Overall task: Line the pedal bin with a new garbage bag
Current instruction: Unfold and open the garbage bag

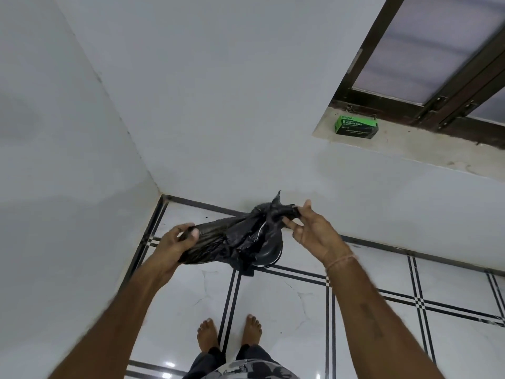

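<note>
Your left hand (175,244) grips one bunched end of the garbage bag (232,233), your right hand (308,231) pinches the other, probably stretching it open. It hangs above what looks like the dark pedal bin (269,251).

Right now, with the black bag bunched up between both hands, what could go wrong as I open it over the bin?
1. The thin black plastic garbage bag is stretched between the left hand and right hand; a harder tug may tear it.
2. It is crumpled and its mouth does not show; either grip may be on the sealed end.
3. It hides most of the dark round bin below, so lowering it may miss the rim.
</note>
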